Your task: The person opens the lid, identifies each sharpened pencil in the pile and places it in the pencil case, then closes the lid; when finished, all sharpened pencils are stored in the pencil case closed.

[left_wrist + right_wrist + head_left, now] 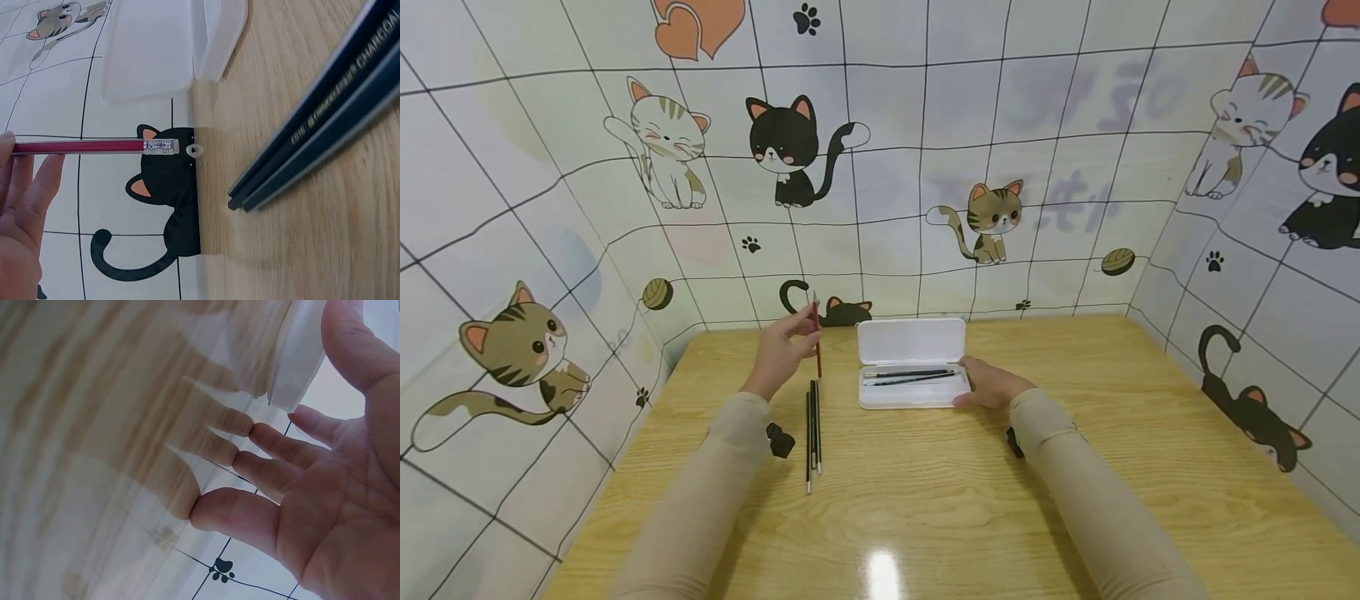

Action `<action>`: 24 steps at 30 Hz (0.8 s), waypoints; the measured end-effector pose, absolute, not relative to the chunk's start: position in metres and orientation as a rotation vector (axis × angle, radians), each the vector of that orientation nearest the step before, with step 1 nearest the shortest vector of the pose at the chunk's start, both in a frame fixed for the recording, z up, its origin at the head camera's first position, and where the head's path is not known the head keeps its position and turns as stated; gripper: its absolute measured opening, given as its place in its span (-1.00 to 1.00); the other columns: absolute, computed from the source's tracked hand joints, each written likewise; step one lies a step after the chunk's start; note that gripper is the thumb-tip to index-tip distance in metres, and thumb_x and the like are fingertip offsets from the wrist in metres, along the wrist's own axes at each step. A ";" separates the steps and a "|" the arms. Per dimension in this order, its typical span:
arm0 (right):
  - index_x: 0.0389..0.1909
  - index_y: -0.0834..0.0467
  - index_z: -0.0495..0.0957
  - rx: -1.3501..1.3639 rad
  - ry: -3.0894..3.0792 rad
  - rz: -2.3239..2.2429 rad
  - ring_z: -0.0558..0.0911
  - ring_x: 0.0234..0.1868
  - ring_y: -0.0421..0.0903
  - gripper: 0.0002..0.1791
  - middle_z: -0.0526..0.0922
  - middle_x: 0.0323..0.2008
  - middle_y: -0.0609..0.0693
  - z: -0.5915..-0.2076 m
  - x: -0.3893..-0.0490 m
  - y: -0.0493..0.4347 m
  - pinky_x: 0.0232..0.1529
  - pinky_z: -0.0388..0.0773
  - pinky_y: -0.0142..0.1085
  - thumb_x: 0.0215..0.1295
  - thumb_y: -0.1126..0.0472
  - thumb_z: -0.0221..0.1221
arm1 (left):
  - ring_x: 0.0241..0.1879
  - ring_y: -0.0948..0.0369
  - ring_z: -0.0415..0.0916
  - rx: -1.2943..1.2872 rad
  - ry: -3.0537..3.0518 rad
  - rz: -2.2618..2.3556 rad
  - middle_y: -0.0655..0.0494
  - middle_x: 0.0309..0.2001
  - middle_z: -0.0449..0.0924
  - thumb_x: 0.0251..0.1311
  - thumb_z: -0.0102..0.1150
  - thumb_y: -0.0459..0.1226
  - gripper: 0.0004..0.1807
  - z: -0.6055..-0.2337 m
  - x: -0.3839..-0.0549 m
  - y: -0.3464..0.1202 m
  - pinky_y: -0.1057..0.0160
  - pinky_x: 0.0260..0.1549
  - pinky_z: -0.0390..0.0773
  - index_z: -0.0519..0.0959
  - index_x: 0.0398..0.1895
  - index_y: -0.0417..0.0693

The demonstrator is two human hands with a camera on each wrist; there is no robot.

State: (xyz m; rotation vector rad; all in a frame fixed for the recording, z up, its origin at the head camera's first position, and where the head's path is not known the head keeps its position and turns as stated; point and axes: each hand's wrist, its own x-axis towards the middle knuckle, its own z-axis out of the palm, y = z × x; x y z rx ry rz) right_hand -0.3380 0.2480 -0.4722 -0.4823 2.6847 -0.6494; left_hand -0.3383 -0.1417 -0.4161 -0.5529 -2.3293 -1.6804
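Note:
My left hand [781, 350] pinches a red pencil [817, 354] near its middle, held upright above the table's back part. The pencil's silver-capped end [161, 147] points down. A white pencil case [912, 397] lies with its lid raised, and dark pencils [910, 381] rest inside. At the case's right end, my right hand [996, 385] holds the edge between thumb and forefinger. The other fingertips [212, 506] touch the tabletop. Dark charcoal pencils [814, 433] lie side by side left of the case, below my left hand.
The wooden table [925, 500] meets a cat-patterned wall covering [895, 183] behind the case and at both sides. Small black objects [781, 442] show at both wrists.

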 end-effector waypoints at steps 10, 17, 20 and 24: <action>0.54 0.43 -0.10 -0.476 2.692 -0.643 0.07 0.53 0.33 0.06 0.02 0.52 0.43 -0.477 -0.340 0.250 0.48 0.08 0.16 0.37 -0.07 0.29 | -0.06 -0.08 0.63 -0.603 -2.262 -1.690 -0.21 -0.09 0.61 0.32 0.27 -0.46 -0.39 -0.432 -0.357 -0.127 0.20 -0.24 0.72 0.41 0.44 -0.15; 0.53 0.46 -0.10 -0.476 2.692 -0.647 0.05 0.53 0.34 0.07 0.00 0.52 0.45 -0.475 -0.338 0.249 0.48 0.06 0.17 0.37 -0.06 0.30 | -0.04 -0.11 0.63 -0.622 -2.250 -1.690 -0.19 -0.10 0.61 0.31 0.28 -0.46 -0.39 -0.434 -0.361 -0.111 0.22 -0.24 0.72 0.42 0.43 -0.13; 0.53 0.46 -0.10 -0.475 2.692 -0.652 0.05 0.53 0.34 0.07 0.00 0.52 0.44 -0.474 -0.337 0.248 0.48 0.06 0.17 0.36 -0.05 0.31 | -0.08 -0.11 0.63 -0.637 -2.243 -1.701 -0.20 -0.12 0.60 0.30 0.28 -0.46 -0.40 -0.437 -0.363 -0.104 0.22 -0.25 0.72 0.44 0.41 -0.15; 0.54 0.43 -0.08 -0.473 2.694 -0.646 0.07 0.53 0.32 0.04 0.03 0.52 0.43 -0.473 -0.337 0.248 0.48 0.08 0.16 0.37 -0.05 0.30 | -0.09 -0.06 0.62 -0.648 -2.253 -1.711 -0.20 -0.11 0.61 0.29 0.30 -0.45 -0.41 -0.438 -0.365 -0.096 0.21 -0.25 0.72 0.46 0.40 -0.13</action>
